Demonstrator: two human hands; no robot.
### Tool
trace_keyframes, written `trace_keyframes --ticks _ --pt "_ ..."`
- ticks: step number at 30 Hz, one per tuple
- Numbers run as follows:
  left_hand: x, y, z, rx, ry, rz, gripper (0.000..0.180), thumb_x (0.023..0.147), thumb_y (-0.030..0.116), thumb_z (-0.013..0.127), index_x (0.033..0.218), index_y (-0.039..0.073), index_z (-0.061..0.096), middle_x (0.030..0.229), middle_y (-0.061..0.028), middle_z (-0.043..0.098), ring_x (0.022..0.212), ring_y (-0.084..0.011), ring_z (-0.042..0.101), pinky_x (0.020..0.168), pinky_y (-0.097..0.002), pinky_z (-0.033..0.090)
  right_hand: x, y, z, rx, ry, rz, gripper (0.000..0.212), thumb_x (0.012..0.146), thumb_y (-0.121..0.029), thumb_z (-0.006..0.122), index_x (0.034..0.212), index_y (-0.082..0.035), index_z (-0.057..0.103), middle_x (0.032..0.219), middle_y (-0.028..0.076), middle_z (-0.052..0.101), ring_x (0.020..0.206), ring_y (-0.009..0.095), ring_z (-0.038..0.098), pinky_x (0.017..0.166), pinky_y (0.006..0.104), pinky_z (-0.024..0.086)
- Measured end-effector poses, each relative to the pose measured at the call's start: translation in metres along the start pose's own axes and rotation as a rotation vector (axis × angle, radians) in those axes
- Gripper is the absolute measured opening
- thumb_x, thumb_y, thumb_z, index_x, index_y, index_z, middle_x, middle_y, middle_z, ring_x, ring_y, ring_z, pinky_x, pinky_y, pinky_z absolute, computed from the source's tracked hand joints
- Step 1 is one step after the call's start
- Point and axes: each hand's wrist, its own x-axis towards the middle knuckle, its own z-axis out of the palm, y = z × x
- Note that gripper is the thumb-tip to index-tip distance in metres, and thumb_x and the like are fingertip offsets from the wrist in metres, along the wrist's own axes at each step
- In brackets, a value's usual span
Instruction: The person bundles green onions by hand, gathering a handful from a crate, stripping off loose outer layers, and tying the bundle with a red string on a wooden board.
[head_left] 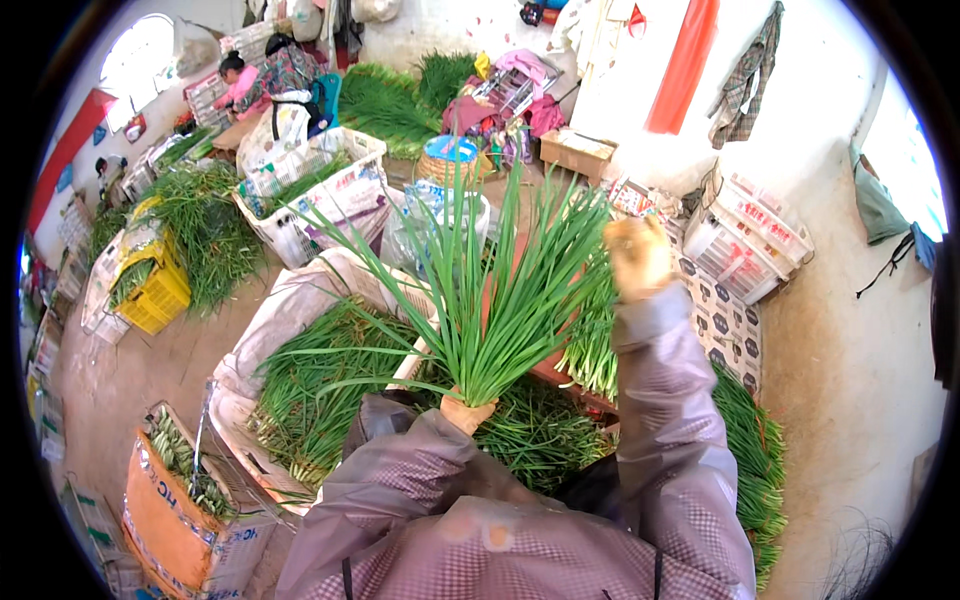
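Note:
A fanned bunch of garlic chives [480, 310] stands upright in front of me, its long green leaves spreading toward the far side. My left hand [468, 412] is closed around its lower end. Raised to the right of the leaves is my right hand [638, 258], apart from the bunch and smeared by motion, so its fingers are unclear. Below and beyond my right forearm lie chives with pale stem ends [592, 365], on a reddish surface. To the left of my left hand, a white crate [245, 350] holds loose chives [330, 375].
An orange-sided box [165, 510] of greens stands at lower left. Farther off are a yellow crate [160, 290], a white crate [335, 215] and a chive heap [385, 100]. More chives [750, 450] lie right of my arm. Another person [240, 85] sits at far left.

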Motion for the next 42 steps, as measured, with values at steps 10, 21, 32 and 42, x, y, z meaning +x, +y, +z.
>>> trace_keyframes --ticks 10,21,32,42 --pt "-0.016 -0.012 -0.013 -0.607 -0.034 0.024 0.039 0.074 0.003 0.072 0.111 0.001 0.058 0.098 -0.0076 0.065 0.087 -0.0173 0.061 0.078 -0.0310 0.050 -0.011 -0.110 -0.098 0.941 -1.030 0.062 0.033 0.085 -0.016 0.064 0.114 -0.002 0.058 0.117 0.014 0.060 0.106 0.026 0.059 0.092 0.0334 0.043" --pt "-0.022 -0.023 -0.002 -1.188 -0.286 -0.185 0.038 0.086 -0.004 0.051 0.124 0.001 0.047 0.118 -0.0170 0.056 0.106 -0.0288 0.057 0.091 -0.0412 0.047 0.044 -0.124 -0.018 -0.313 -0.618 -0.466 0.069 0.073 -0.040 0.062 0.132 -0.007 0.047 0.139 0.019 0.041 0.136 0.032 0.030 0.113 0.0500 0.014" --pt "-0.032 -0.042 -0.028 -1.207 -0.271 -0.260 0.032 0.093 0.019 0.041 0.117 0.001 0.053 0.118 -0.0173 0.057 0.108 -0.0333 0.054 0.094 -0.0485 0.042 0.119 -0.098 -0.092 -0.420 -0.382 0.010 0.022 0.079 -0.011 0.055 0.098 -0.005 0.064 0.087 0.016 0.068 0.083 0.031 0.066 0.078 0.0358 0.050" --pt "-0.046 0.001 -0.010 -0.130 -0.084 0.052 0.035 0.072 0.002 0.072 0.106 0.002 0.060 0.096 -0.0059 0.066 0.087 -0.0179 0.064 0.078 -0.0301 0.052 -0.008 -0.123 -0.136 1.426 -0.973 -0.132 0.039 0.096 -0.029 0.042 0.117 0.002 0.055 0.098 0.013 0.063 0.088 0.021 0.061 0.076 0.0295 0.051"
